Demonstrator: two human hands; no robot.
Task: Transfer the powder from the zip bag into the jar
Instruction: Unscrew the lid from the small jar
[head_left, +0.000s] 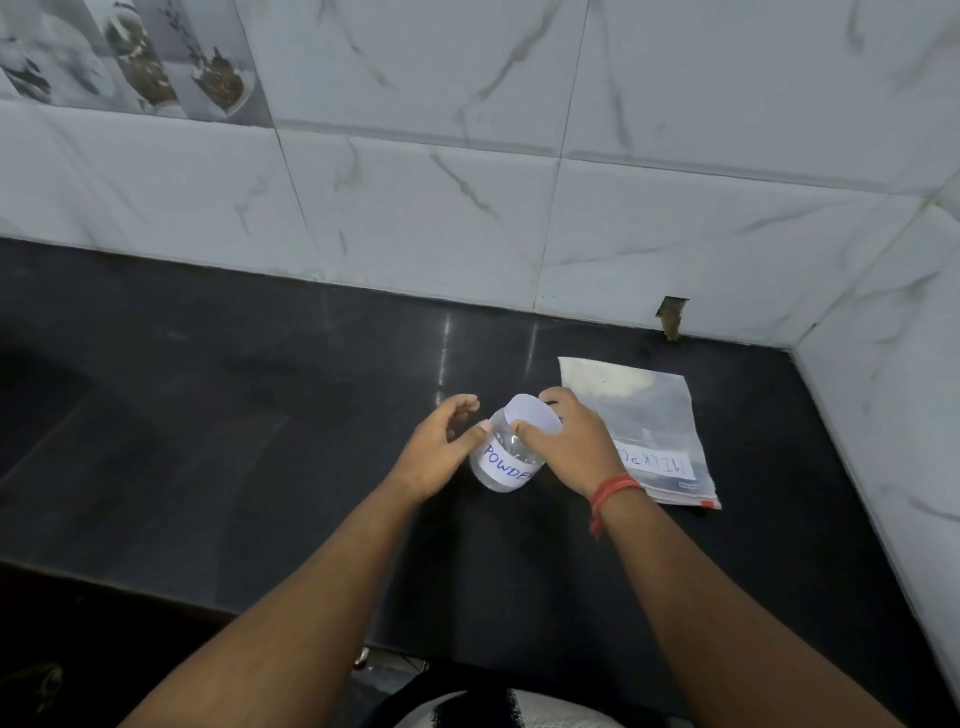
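A glossy black stone bench (208, 415) fills the lower view, with pale streaks of light (444, 353) reflected on it. Behind the bench rises a wall of white marble-veined tiles (675, 156), with a grey picture tile of jars (156, 57) high at its left end. A small chipped hole (671, 318) sits where wall meets bench. A matching tiled side wall (893, 364) closes the bench's right end.

The glossy black stone table (260, 441) carries faint pale streaks of reflection. Behind it, the white marble-look wall tiles (675, 130) are veined in grey-green, and a printed picture tile (145, 57) in the upper left of the frame shows greys and browns. The clear plastic jar (493, 480) has a white round lid (535, 415) and a white paper label (511, 465) lettered in blue. The transparent zip bag (649, 410) looks cream at its upper end, with a white strip label (657, 460) in blue letters and a red tab (706, 503). A red thread wristband (613, 491) circles the right wrist.
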